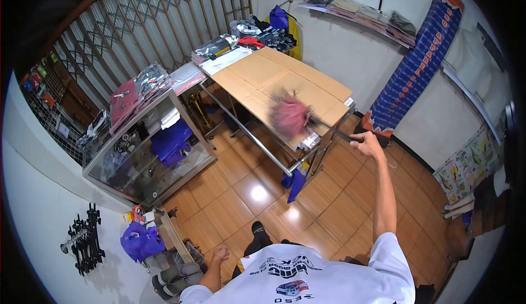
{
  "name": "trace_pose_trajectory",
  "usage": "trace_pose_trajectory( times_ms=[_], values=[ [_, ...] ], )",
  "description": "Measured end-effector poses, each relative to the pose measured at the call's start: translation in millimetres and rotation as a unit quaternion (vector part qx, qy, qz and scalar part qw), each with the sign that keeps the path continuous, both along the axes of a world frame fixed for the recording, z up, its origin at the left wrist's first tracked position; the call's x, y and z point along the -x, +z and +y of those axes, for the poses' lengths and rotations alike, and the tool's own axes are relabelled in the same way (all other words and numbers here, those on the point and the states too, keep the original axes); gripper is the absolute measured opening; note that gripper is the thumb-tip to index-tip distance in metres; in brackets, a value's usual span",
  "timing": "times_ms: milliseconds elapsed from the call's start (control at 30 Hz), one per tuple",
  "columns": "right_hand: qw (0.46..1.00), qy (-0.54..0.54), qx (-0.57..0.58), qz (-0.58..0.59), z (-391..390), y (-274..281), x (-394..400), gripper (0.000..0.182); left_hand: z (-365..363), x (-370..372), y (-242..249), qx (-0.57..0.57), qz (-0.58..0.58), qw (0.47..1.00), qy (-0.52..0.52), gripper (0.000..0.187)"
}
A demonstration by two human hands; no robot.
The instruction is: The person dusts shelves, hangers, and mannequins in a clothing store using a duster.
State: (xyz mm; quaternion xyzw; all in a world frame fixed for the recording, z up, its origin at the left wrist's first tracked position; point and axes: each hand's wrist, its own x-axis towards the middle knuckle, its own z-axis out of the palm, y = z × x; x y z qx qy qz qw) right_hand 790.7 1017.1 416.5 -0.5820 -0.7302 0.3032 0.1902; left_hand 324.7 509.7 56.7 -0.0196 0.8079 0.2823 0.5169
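The fingers of the right hand (368, 141) are closed around the dark handle of a pink feather duster (292, 116); the arm is extended forward at full reach. The fingers of the left hand (219, 255) hang loosely curled beside the body and hold nothing.

The worktop (257, 74) is a metal-framed table covered with flat brown cardboard sheets. The duster head lies over the near right part of this worktop, close to its near edge; the head is blurred. The handle runs from the head past the near right corner of the worktop to the right hand, which is just beyond that corner.

At the far left corner of the worktop lie packaged garments (219, 46) and a white sheet. A glass display case (145, 156) stands to the left of the worktop, apart from it, with folded items on its top. A blue patterned roll (419, 63) leans against the wall to the right, beyond the worktop. A blue cloth (295, 185) hangs from the frame below the near edge.
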Motion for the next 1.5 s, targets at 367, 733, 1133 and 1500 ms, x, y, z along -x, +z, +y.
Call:
trace_pose_trajectory(
  times_ms=[367, 733, 1133, 1500],
  values=[
    [0.99, 0.063, -0.128, -0.013, 94, -39, 61, 0.031, -34, -27, -51, 0.052, -0.074, 0.995, -0.048, 0.017],
    [0.996, 0.047, -0.064, 0.037, 233, -76, 204, 0.033, 86, 58, -42, 0.028, -0.066, 0.995, -0.065, 0.015],
    [0.994, 0.071, -0.027, 0.084, 333, -59, 401, 0.033, 221, 170, -12, -0.089, -0.006, 0.983, 0.162, 0.017],
    [0.974, 0.111, 0.153, 0.127, 389, -52, 547, 0.029, 156, 136, -50, -0.022, -0.131, 0.97, 0.202, 0.016]
  ],
)
